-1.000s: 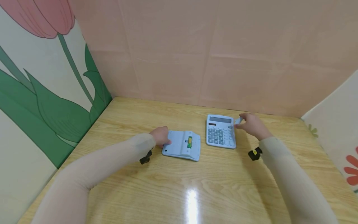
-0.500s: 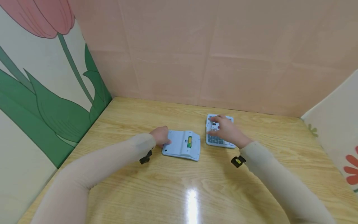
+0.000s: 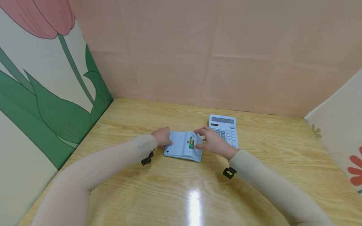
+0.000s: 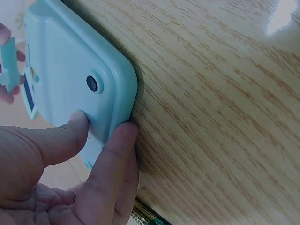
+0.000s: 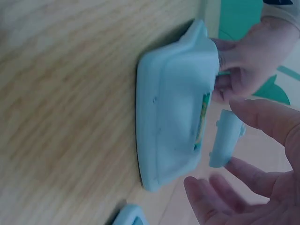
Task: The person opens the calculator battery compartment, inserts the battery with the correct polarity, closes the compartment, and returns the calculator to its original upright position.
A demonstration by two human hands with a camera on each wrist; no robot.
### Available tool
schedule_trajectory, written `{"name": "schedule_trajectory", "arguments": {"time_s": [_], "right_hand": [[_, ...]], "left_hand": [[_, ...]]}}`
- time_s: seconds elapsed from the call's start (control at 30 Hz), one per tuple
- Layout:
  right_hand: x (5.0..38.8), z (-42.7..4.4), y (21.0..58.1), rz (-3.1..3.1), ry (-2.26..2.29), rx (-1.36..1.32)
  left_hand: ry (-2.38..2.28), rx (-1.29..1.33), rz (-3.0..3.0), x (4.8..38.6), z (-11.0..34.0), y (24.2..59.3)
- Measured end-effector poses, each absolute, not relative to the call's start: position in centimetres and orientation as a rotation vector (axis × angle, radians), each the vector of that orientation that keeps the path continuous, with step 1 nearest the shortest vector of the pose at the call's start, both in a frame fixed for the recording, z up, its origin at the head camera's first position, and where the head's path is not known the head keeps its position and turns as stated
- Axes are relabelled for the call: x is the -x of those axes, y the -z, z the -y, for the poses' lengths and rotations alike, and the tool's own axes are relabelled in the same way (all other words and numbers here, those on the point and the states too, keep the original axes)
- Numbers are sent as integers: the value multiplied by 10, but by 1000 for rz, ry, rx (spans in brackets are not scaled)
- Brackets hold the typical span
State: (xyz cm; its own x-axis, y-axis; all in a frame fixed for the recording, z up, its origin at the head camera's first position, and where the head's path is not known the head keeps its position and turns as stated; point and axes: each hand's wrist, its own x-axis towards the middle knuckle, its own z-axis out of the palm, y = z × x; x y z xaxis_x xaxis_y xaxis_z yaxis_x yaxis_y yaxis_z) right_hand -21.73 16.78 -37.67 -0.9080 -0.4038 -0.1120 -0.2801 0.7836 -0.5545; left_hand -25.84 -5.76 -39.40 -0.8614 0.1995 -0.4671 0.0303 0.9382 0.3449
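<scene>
A light blue calculator (image 3: 178,145) lies face down, with a green and gold battery (image 3: 191,143) showing in its uncovered compartment. At its left end my left hand (image 3: 161,137) grips the edge, thumb on the back and fingers along the side and underneath. My right hand (image 3: 216,143) is over the calculator's right end. Between its thumb and a finger it pinches a small light blue battery cover (image 5: 226,139), held just apart from the compartment in the right wrist view. Another battery (image 4: 148,216) lies on the table beside my left fingers in the left wrist view.
A second light blue calculator (image 3: 222,120) lies face up behind my right hand, partly hidden by it. The wooden table (image 3: 147,185) meets a pink wall (image 3: 175,62) at the back, with flower-painted panels on both sides.
My right hand has moved left with the battery cover, from the right edge of the face-up calculator, across it, to the face-down one. My left hand keeps its grip in place.
</scene>
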Motion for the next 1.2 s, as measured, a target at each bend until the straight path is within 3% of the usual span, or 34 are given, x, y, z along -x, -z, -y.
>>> {"name": "schedule_trajectory", "arguments": {"time_s": [1.2], "right_hand": [[217, -160, 389, -2686, 883, 520]], "left_hand": [[-430, -156, -2577, 257, 56, 394]]}}
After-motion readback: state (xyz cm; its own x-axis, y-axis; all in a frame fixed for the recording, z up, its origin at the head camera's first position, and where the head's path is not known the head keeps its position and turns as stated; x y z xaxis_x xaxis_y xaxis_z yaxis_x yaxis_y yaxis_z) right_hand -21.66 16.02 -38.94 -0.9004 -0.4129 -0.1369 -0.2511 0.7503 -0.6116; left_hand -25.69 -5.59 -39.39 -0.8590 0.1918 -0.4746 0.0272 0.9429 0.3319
